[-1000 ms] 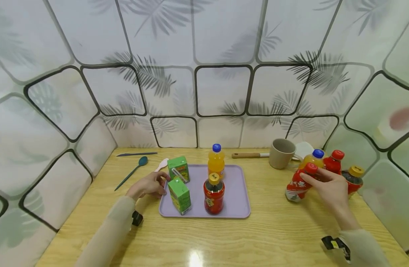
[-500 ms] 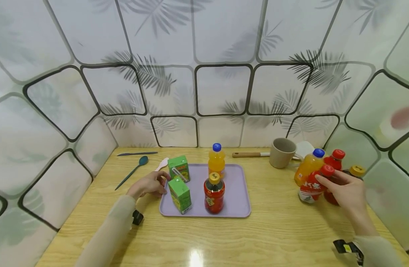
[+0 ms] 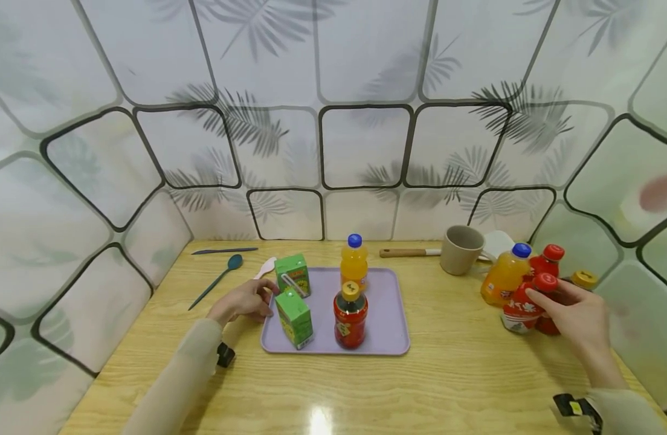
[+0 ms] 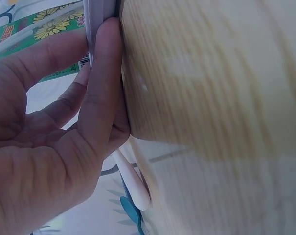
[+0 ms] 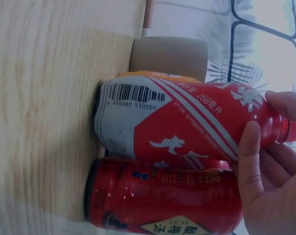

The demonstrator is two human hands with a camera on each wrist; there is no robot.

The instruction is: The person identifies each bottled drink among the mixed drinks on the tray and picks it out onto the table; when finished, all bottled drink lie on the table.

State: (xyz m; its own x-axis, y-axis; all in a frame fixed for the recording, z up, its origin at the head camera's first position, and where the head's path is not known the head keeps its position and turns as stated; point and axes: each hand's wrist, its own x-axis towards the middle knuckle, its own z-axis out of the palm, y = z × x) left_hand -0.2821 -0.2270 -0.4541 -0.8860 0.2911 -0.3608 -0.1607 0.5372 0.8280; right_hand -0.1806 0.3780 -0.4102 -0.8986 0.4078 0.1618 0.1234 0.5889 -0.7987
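Red-and-white plastic bottle (image 3: 521, 312) near the right edge of the wooden tabletop (image 3: 431, 389): the right hand (image 3: 582, 320) grips it below its red cap (image 3: 545, 281), probably because neighbouring coloured bottles (image 3: 503, 278) crowd its body. The left hand (image 3: 248, 301) pinches the left rim of the lilac plastic tray (image 3: 386, 326), perhaps steadying it; on it stand two green drink cartons (image 3: 293, 320), a blue-capped orange-drink bottle (image 3: 354, 264) and a yellow-capped dark-drink bottle (image 3: 350, 324).
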